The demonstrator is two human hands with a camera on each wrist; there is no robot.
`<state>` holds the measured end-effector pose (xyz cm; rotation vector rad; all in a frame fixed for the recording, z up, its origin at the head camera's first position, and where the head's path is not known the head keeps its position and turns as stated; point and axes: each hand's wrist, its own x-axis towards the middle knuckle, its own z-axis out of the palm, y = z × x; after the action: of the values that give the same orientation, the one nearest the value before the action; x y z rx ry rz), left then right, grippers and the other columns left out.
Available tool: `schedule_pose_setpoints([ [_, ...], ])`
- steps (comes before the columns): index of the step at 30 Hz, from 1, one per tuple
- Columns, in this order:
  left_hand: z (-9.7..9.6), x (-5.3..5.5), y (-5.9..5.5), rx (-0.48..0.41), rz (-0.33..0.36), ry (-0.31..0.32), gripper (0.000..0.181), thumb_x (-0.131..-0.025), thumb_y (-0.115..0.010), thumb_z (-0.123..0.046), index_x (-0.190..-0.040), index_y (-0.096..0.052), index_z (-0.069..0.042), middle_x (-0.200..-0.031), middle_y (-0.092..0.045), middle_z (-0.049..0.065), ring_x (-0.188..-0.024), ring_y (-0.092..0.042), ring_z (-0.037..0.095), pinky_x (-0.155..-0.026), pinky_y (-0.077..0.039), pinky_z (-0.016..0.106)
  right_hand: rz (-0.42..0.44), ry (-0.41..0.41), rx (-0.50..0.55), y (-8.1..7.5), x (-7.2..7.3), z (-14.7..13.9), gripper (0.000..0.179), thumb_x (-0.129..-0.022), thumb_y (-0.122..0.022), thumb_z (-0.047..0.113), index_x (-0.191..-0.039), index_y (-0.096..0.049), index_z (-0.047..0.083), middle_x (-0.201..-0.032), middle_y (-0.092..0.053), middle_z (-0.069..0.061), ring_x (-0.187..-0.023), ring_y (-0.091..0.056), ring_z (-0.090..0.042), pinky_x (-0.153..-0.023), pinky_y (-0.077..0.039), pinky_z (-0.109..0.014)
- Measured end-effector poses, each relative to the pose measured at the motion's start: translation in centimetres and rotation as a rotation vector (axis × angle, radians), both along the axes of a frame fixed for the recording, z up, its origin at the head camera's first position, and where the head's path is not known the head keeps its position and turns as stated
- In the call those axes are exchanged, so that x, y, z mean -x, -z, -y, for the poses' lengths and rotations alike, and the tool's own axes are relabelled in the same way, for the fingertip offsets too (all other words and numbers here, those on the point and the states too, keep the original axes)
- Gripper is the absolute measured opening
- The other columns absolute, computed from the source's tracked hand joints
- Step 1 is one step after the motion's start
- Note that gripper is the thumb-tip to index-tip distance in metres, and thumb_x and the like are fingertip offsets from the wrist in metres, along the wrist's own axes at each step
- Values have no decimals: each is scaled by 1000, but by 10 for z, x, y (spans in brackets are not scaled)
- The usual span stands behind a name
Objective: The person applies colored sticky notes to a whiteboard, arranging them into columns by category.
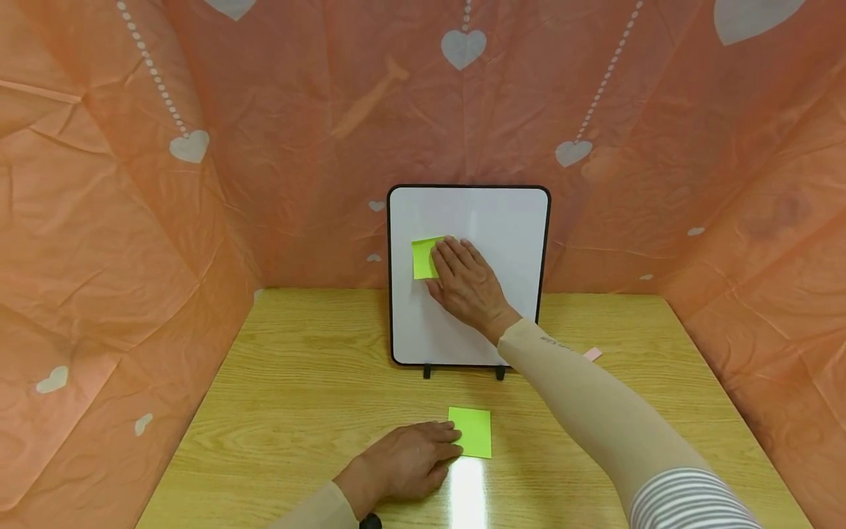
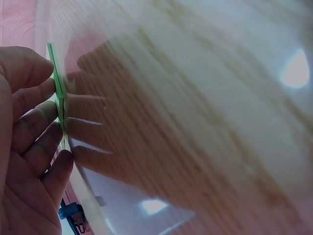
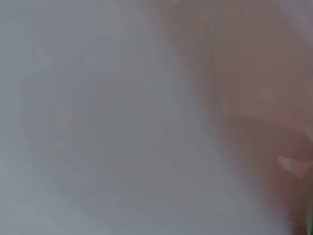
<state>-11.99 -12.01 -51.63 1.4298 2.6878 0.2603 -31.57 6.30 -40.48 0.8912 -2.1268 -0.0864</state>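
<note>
A white board (image 1: 463,323) with a black frame stands upright on two small black feet. On its left part is a yellow-green sticky note (image 1: 423,261), its top edge slightly lifted. My right hand (image 1: 468,283) lies over the note's right side, fingers extended and pressing it to the board. On the table in front, a square yellow-green sticky note pad (image 1: 477,433) lies flat. My left hand (image 1: 413,459) rests fingertips on the pad's left edge. The left wrist view shows the pad (image 2: 57,83) edge-on under those fingers. The right wrist view is blurred.
The wooden table (image 1: 297,382) is ringed by orange cloth walls (image 1: 297,184) with heart prints. A small pink strip (image 1: 593,354) lies right of the board, behind my right forearm. Part of a black round object (image 1: 371,521) shows beside my left wrist.
</note>
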Motion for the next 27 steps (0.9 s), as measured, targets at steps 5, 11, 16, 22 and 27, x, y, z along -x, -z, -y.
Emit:
schedule_pose_setpoints([
  [5, -1, 1, 0, -8, -4, 7, 37, -110, -53, -30, -142, -68, -20, -153, -60, -3, -146, -52, 15, -121, -44, 30, 10, -19, 13, -1, -1, -1, 61, -106, -60, 44, -144, -59, -3, -145, -63, -20, -142, -55, -36, -126, -38, -48],
  [11, -1, 2, 1, -6, 1, 8, 37, -111, -53, -30, -142, -68, -20, -153, -60, -3, -147, -52, 15, -121, -44, 30, 16, -22, 13, -1, -2, -4, 61, -105, -61, 45, -145, -60, -2, -146, -63, -21, -142, -56, -37, -127, -37, -47],
  [16, -2, 2, 0, 7, -7, 1, 37, -111, -51, -32, -143, -68, -21, -154, -59, -3, -147, -52, 14, -121, -44, 30, 78, 3, -8, 1, -3, -5, 64, -107, -59, 42, -153, -52, -3, -154, -57, -21, -149, -48, -36, -131, -30, -47],
  [22, 1, 0, -3, 11, -49, -5, 35, -111, -52, -33, -140, -69, -23, -153, -59, -2, -145, -54, 15, -120, -46, 31, 104, 59, -45, 3, -4, -6, 67, -109, -57, 40, -158, -44, -4, -160, -49, -21, -156, -39, -34, -133, -24, -46],
  [27, 4, 1, -1, 13, -80, 1, 35, -111, -52, -33, -140, -69, -22, -151, -61, -3, -143, -55, 15, -119, -46, 31, 117, 76, -63, 4, -4, -6, 68, -109, -55, 40, -159, -41, -4, -163, -45, -21, -157, -35, -34, -134, -22, -46],
])
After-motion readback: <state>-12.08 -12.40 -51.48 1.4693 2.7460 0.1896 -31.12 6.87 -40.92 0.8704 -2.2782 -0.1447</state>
